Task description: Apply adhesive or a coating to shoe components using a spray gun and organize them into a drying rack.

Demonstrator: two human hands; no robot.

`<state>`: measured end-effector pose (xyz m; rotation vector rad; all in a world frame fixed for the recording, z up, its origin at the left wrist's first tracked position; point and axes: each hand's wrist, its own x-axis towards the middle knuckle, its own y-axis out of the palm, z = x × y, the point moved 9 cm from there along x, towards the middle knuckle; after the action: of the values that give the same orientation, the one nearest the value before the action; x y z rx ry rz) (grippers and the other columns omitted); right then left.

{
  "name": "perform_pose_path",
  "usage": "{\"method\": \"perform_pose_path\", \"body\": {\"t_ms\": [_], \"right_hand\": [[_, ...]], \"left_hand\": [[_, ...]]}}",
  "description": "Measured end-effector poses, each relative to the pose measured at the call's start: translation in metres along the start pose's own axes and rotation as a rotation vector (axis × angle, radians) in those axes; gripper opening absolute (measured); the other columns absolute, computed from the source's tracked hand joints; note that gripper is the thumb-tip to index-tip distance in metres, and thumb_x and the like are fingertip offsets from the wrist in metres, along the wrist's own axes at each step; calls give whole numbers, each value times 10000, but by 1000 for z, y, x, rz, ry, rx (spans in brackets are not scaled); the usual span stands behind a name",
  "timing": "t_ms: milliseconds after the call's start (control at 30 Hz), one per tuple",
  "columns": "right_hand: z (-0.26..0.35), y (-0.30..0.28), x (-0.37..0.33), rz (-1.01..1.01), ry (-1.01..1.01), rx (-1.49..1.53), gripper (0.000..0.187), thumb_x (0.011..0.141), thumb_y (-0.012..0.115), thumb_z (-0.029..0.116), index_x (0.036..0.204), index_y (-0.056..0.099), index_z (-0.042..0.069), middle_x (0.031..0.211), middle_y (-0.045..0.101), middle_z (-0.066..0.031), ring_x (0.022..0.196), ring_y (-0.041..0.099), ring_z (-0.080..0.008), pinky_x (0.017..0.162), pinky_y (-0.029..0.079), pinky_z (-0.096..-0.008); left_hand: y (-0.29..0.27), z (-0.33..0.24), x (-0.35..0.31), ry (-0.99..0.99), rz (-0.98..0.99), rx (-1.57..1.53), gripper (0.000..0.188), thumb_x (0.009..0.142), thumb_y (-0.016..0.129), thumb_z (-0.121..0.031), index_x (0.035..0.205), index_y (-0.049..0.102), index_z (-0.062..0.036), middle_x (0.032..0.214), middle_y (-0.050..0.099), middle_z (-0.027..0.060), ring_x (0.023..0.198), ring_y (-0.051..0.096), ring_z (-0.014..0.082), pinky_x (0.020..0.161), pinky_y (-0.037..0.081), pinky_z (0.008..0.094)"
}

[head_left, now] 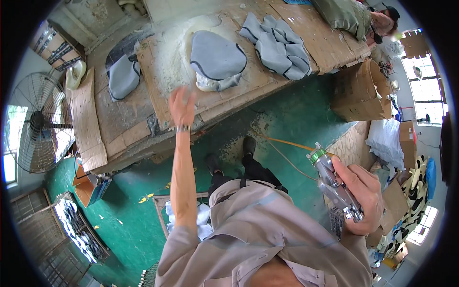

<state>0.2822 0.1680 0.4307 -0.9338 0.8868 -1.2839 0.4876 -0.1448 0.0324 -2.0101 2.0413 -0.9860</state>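
Note:
My left hand [182,109] reaches out over the front part of the cardboard-covered table [158,103]; its fingers are apart and nothing is in them. Just beyond it lies a rounded grey fabric cover [217,53] with dark edging. White foam [206,83] shows under the cover's near edge. My right hand [366,193] is wrapped round a metal spray gun [330,179] with a green ring, held to the right of my body, away from the table. An orange hose [291,142] runs across the floor behind the gun.
A pile of grey covers [279,45] lies to the right on the table, a single grey cover [125,79] to the left. A pale foam piece [75,75] sits near the large fan [37,122]. An open cardboard box [358,93] stands right of the table; another person [382,24] is far right.

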Motion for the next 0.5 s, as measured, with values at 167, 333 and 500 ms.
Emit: {"method": "perform_pose_path", "body": {"t_ms": [167,333,500], "right_hand": [[-39,-8,-10,-32,-3,113,681,735,733,85,1366,543,-86,847,648,-112,676,648,-246,538,518,-358],[-69,-10,-13,-13,-19,234,674,746,755,78,1372,549,-65,827,636,-81,666,631,-224,493,485,-337],[-87,-10,-13,-58,-52,302,656,790,744,72,1409,543,-12,801,613,-57,622,585,-195,455,422,-335]], "left_hand": [[103,-77,127,161,339,463,447,783,779,-440,1191,749,-258,1505,497,69,1440,361,317,1172,232,573],[156,-63,179,92,671,691,415,745,796,-465,1133,776,-320,1547,466,1,1480,321,250,1200,167,621],[170,-49,187,30,838,699,468,739,797,-509,1129,787,-250,1519,511,34,1388,477,233,1163,331,448]]}}
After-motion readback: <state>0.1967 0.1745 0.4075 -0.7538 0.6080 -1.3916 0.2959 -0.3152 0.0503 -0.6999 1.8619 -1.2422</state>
